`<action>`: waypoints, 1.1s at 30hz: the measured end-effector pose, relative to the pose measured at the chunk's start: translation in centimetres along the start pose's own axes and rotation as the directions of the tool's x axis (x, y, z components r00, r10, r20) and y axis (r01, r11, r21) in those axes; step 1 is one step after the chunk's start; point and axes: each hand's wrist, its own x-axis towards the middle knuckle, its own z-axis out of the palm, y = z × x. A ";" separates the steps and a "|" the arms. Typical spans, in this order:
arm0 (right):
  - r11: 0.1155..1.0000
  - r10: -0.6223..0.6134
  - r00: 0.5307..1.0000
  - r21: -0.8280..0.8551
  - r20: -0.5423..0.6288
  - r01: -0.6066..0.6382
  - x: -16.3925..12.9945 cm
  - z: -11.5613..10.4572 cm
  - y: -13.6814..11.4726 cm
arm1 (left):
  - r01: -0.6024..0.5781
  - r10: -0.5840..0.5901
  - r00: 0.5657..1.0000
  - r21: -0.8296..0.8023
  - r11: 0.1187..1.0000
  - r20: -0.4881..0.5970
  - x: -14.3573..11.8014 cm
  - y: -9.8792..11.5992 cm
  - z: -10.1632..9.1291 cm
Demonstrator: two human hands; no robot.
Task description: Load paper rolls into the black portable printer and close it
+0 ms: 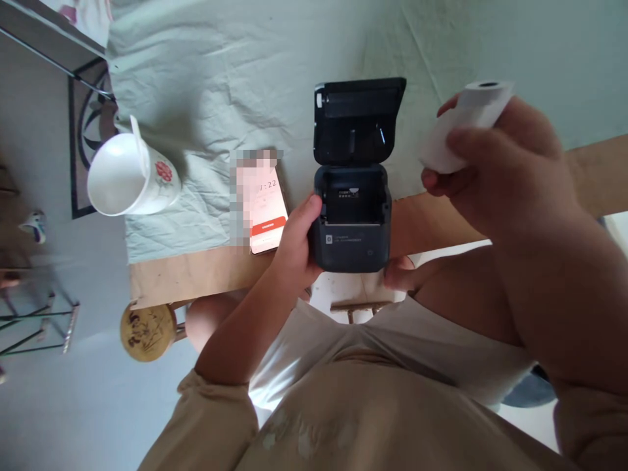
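A dark label printer (352,245) is gripped at its left side by my left hand (299,239), with the thumb over the upper edge. Its lid (358,121) stands swung back, and the paper compartment shows no roll inside. Off to the right, my right hand (510,157) holds a white paper roll (471,118) between thumb and fingers, apart from the printer. The roll's dark core faces upward, and part of it is hidden behind the thumb.
A lit phone (269,203) lies on the green cloth (255,65) left of the printer. Farther left, a white mug (132,176) with a red flower stands near the table's edge. Below that edge is a round wooden stool (148,331).
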 end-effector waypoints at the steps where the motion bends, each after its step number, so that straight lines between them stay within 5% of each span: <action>1: 0.999 0.024 1.000 0.043 -0.017 -0.023 0.1 0.1 0.3 | -0.001 0.001 1.000 0.004 1.000 0.005 0.0 0.0 0.0; 4: 0.993 -0.049 0.995 -0.111 -0.083 0.039 0.0 0.4 0.7 | -0.003 0.003 1.000 0.016 1.000 0.008 -0.1 -0.2 -0.1; 8: 0.844 -0.191 0.981 -0.513 -0.012 0.158 0.1 0.6 1.5 | -0.006 0.005 0.999 0.012 1.000 0.032 -0.2 -0.2 -0.1; 11: 0.800 -0.105 0.993 -0.590 0.047 0.112 0.2 0.6 2.0 | 0.020 -0.021 0.999 0.022 1.000 0.032 -0.3 0.0 -0.1; 13: 0.808 -0.155 0.987 -0.570 0.041 0.150 -0.1 0.4 1.9 | 0.027 -0.028 0.999 0.026 0.999 0.023 -0.3 0.0 -0.1; 16: 0.743 -0.476 0.874 -0.576 -0.096 0.342 -0.5 -0.9 1.2 | 0.021 -0.021 0.999 0.009 1.000 0.049 -0.4 -0.2 -0.4; 18: 0.680 -0.570 0.800 -0.655 -0.190 0.329 -0.1 -2.1 1.1 | 0.016 -0.016 0.997 0.003 1.000 0.071 -0.4 -0.2 -0.5; 21: 0.678 -0.300 0.922 -0.734 -0.247 0.024 1.5 -3.3 2.0 | 0.025 -0.025 0.998 0.000 1.000 0.056 -0.4 -0.3 -0.5; 23: 0.662 -0.102 0.963 -0.740 -0.249 -0.121 2.5 -3.6 2.8 | 0.040 -0.040 0.999 -0.001 0.999 0.013 -0.4 -0.2 -0.5; 27: 0.721 -0.135 0.950 -0.685 -0.283 -0.102 3.0 -3.5 3.6 | 0.037 -0.036 0.999 0.026 0.999 -0.013 -0.3 -0.4 -0.6; 30: 0.962 -0.038 0.896 -0.260 -0.442 -0.087 3.0 -3.6 2.9 | 0.013 -0.014 1.000 0.021 1.000 0.024 -0.2 -0.6 -0.8; 31: 0.992 0.087 0.874 -0.037 -0.477 -0.118 3.2 -3.7 2.5 | 0.009 -0.010 0.999 0.017 1.000 0.039 -0.2 -0.6 -0.8; 33: 0.920 0.358 0.818 0.318 -0.451 -0.228 3.8 -3.8 1.5 | 0.000 -0.001 0.998 0.014 1.000 0.069 -0.3 -0.7 -0.9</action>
